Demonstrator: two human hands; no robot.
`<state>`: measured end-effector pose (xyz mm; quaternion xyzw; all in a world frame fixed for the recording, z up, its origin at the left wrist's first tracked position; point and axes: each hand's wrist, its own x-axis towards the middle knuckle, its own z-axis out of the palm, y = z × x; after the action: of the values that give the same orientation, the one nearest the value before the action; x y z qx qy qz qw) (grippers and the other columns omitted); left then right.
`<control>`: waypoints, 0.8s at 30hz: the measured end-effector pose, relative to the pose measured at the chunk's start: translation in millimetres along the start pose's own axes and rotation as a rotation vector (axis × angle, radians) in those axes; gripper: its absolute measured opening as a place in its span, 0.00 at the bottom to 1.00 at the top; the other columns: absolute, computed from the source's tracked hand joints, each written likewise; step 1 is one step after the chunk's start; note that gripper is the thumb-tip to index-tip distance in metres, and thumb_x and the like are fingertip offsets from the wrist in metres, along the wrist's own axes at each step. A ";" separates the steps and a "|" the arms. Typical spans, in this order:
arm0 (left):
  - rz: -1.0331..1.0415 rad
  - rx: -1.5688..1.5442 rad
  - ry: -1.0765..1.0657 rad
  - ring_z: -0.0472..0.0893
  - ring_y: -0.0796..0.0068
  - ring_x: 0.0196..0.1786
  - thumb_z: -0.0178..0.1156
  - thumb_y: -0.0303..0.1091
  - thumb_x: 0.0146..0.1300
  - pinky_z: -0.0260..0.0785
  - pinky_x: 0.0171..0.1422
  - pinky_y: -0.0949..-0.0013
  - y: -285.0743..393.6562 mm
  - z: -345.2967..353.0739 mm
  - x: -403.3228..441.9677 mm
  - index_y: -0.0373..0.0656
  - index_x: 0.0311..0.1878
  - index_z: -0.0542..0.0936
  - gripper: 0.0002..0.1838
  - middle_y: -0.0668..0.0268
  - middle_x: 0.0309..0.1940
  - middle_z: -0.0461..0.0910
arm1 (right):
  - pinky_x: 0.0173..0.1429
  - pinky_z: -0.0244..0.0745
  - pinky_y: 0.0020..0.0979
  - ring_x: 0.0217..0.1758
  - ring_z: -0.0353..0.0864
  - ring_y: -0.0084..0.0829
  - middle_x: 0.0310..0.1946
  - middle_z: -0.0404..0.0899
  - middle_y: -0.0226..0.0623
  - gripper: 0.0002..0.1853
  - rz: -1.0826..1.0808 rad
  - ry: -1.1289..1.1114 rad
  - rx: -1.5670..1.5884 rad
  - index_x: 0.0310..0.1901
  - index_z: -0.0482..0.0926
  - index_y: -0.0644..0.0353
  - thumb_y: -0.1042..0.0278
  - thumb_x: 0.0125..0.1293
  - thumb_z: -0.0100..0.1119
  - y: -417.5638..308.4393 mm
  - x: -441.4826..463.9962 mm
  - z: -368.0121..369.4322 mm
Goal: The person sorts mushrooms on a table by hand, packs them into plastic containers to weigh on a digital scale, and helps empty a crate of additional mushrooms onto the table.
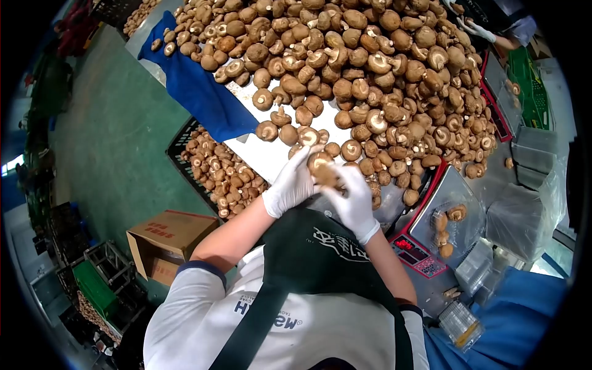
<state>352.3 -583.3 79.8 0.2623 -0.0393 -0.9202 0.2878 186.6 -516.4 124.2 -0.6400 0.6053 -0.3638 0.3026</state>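
Note:
Both hands wear white gloves and meet in front of the dark apron. My left hand [292, 185] is closed round a brown shiitake mushroom [319, 163], its pale underside showing. My right hand [354, 200] has its fingers closed on a brown mushroom [328, 177], slightly blurred; whether this is a second one, I cannot tell. Just beyond them, a large pile of shiitake mushrooms [364, 68] covers much of the white table top [256, 161]. Single mushrooms lie close to my fingertips.
A black crate [179, 151] of mushrooms stands below the table's left edge, under a blue cloth [197, 92]. A cardboard box [166, 237] is on the green floor. At right, a scale [453, 203] bears several mushrooms near clear plastic boxes [475, 268]. Another person's gloved hand [478, 29] shows top right.

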 end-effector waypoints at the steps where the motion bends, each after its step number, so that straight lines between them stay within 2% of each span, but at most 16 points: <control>1: -0.010 -0.050 0.060 0.76 0.60 0.62 0.42 0.52 0.77 0.72 0.65 0.54 -5.6 -9.0 -2.2 0.45 0.67 0.68 0.25 0.57 0.60 0.74 | 0.51 0.76 0.32 0.45 0.82 0.38 0.48 0.81 0.44 0.23 0.023 -0.070 0.020 0.56 0.79 0.62 0.65 0.59 0.70 -2.7 -1.4 1.9; 2: -0.019 -0.100 0.119 0.77 0.60 0.61 0.41 0.52 0.77 0.72 0.65 0.56 -10.3 -16.6 -4.1 0.44 0.66 0.69 0.25 0.56 0.59 0.75 | 0.51 0.77 0.34 0.44 0.82 0.41 0.47 0.80 0.45 0.23 0.046 -0.139 0.039 0.55 0.79 0.61 0.63 0.58 0.70 -7.2 -0.6 1.5; 3: -0.043 -0.151 0.044 0.78 0.59 0.60 0.44 0.50 0.76 0.72 0.65 0.58 -8.5 -11.4 -10.7 0.43 0.65 0.70 0.24 0.57 0.58 0.75 | 0.50 0.77 0.35 0.45 0.83 0.40 0.45 0.82 0.43 0.21 0.033 -0.160 0.105 0.53 0.80 0.61 0.63 0.60 0.68 -14.9 6.9 -1.9; 6: -0.122 -0.215 0.109 0.78 0.60 0.60 0.47 0.47 0.75 0.75 0.61 0.58 -6.5 -22.2 -19.1 0.43 0.67 0.68 0.24 0.57 0.59 0.76 | 0.49 0.77 0.35 0.43 0.83 0.39 0.44 0.83 0.41 0.18 -0.027 -0.178 0.086 0.51 0.81 0.61 0.65 0.60 0.67 8.7 30.5 -0.2; 7: -0.091 -0.189 0.092 0.79 0.61 0.59 0.49 0.46 0.73 0.78 0.56 0.59 -3.0 -18.3 -23.2 0.42 0.68 0.67 0.25 0.57 0.59 0.76 | 0.46 0.76 0.34 0.40 0.81 0.39 0.40 0.83 0.39 0.13 -0.109 0.002 -0.065 0.46 0.82 0.59 0.66 0.61 0.65 13.1 48.6 1.4; 9: -0.097 -0.190 0.094 0.80 0.61 0.58 0.49 0.45 0.74 0.79 0.53 0.60 2.8 -20.6 -24.9 0.42 0.68 0.67 0.25 0.57 0.59 0.76 | 0.49 0.68 0.40 0.47 0.75 0.38 0.39 0.79 0.35 0.09 -0.130 0.005 -0.693 0.43 0.80 0.55 0.65 0.64 0.58 40.3 86.2 7.0; 10: -0.099 -0.186 0.097 0.80 0.62 0.58 0.49 0.45 0.74 0.79 0.52 0.60 7.2 -21.7 -25.7 0.42 0.68 0.66 0.26 0.57 0.59 0.76 | 0.50 0.67 0.42 0.50 0.74 0.37 0.41 0.78 0.34 0.11 -0.124 -0.055 -0.894 0.46 0.79 0.55 0.66 0.61 0.58 57.0 101.1 10.1; 11: -0.098 -0.182 0.112 0.81 0.62 0.56 0.48 0.47 0.74 0.80 0.51 0.61 11.2 -23.6 -25.6 0.42 0.68 0.66 0.26 0.57 0.60 0.76 | 0.50 0.66 0.42 0.50 0.74 0.39 0.43 0.79 0.33 0.16 -0.116 -0.132 -0.961 0.49 0.79 0.53 0.67 0.57 0.61 76.2 111.9 12.0; 12: -0.054 -0.112 0.161 0.81 0.63 0.56 0.48 0.47 0.74 0.80 0.51 0.61 16.4 -21.8 -24.5 0.43 0.68 0.67 0.26 0.57 0.59 0.76 | 0.49 0.67 0.42 0.48 0.75 0.38 0.41 0.79 0.33 0.15 -0.141 -0.167 -1.072 0.46 0.80 0.52 0.67 0.54 0.61 80.0 121.5 16.2; 14: 0.034 0.024 0.260 0.81 0.63 0.56 0.47 0.48 0.75 0.80 0.50 0.60 29.0 -16.3 -23.7 0.43 0.67 0.67 0.25 0.57 0.59 0.77 | 0.50 0.67 0.41 0.47 0.75 0.38 0.39 0.79 0.33 0.12 -0.111 -0.218 -1.046 0.43 0.81 0.51 0.68 0.55 0.61 86.4 131.9 17.7; 16: 0.117 0.235 0.305 0.82 0.66 0.53 0.48 0.47 0.75 0.79 0.53 0.65 50.2 -16.6 -28.7 0.46 0.61 0.71 0.19 0.59 0.54 0.80 | 0.50 0.68 0.40 0.47 0.77 0.37 0.39 0.82 0.33 0.12 -0.058 -0.261 -1.062 0.43 0.83 0.50 0.66 0.57 0.62 69.9 137.2 12.3; 18: 0.338 0.616 0.379 0.79 0.76 0.45 0.53 0.42 0.74 0.74 0.48 0.71 74.5 -23.4 -27.0 0.45 0.54 0.75 0.14 0.67 0.43 0.79 | 0.51 0.68 0.41 0.47 0.79 0.37 0.39 0.83 0.33 0.13 0.063 -0.403 -0.988 0.46 0.84 0.50 0.64 0.58 0.63 39.3 143.6 5.1; 19: 0.445 0.808 0.416 0.77 0.82 0.41 0.55 0.40 0.73 0.71 0.46 0.74 88.1 -28.1 -26.6 0.44 0.50 0.78 0.11 0.71 0.38 0.78 | 0.48 0.70 0.41 0.41 0.81 0.37 0.37 0.82 0.35 0.11 -0.050 -0.297 -0.843 0.44 0.85 0.52 0.61 0.62 0.59 35.7 145.2 7.8; 22: 0.696 1.249 0.591 0.79 0.70 0.48 0.59 0.38 0.69 0.71 0.56 0.68 131.2 -35.4 -24.0 0.41 0.52 0.77 0.14 0.62 0.43 0.78 | 0.47 0.73 0.38 0.43 0.81 0.36 0.46 0.82 0.35 0.17 -0.317 -0.071 -0.598 0.53 0.80 0.52 0.68 0.60 0.60 13.2 163.3 35.9; 24: 0.716 1.560 0.678 0.78 0.59 0.53 0.61 0.40 0.66 0.70 0.61 0.62 154.3 -23.3 -23.1 0.41 0.54 0.77 0.17 0.57 0.50 0.77 | 0.48 0.74 0.38 0.44 0.81 0.37 0.51 0.79 0.36 0.21 -0.374 -0.046 -0.582 0.57 0.77 0.51 0.69 0.60 0.61 20.7 183.3 65.0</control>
<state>458.7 -697.1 104.9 0.6098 -0.6406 -0.3632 0.2930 229.7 -704.0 89.4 -0.8075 0.5489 -0.2104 0.0489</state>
